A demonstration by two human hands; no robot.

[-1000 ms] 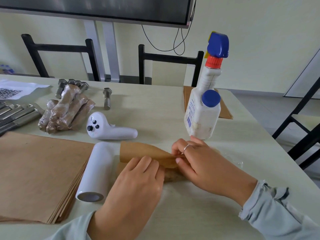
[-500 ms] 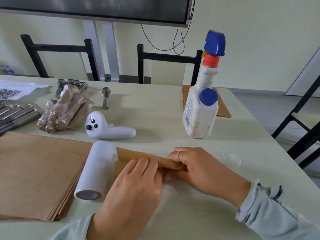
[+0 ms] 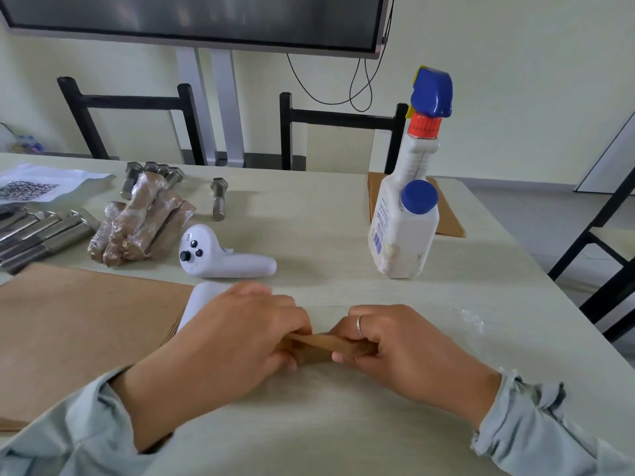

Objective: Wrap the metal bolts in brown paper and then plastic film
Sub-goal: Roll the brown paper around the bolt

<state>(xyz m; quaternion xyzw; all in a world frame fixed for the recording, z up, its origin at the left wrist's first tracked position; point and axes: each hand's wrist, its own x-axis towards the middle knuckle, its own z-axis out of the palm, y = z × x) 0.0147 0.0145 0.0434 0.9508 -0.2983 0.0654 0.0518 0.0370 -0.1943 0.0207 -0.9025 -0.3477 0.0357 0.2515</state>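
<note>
Both hands work a paper-wrapped bolt near the front edge of the table, about midway between its left and right edges. The left hand is curled over the roll's left end, fingers closed on the brown paper; the right hand pinches the right end between thumb and fingers. The bolt itself is hidden inside the paper, so its exact lie cannot be told. Judging by the bare bolt toward the far edge, the core is likely heavy, stiff steel, while the paper is thin, creases readily and tends to spring open. The sound hold seems to be at both ends, pressing the paper tight against the shank. The plastic film roll lies touching the left hand, at the edge of the brown paper stack by the front left corner. Finished wrapped bolts sit toward the left edge.
</note>
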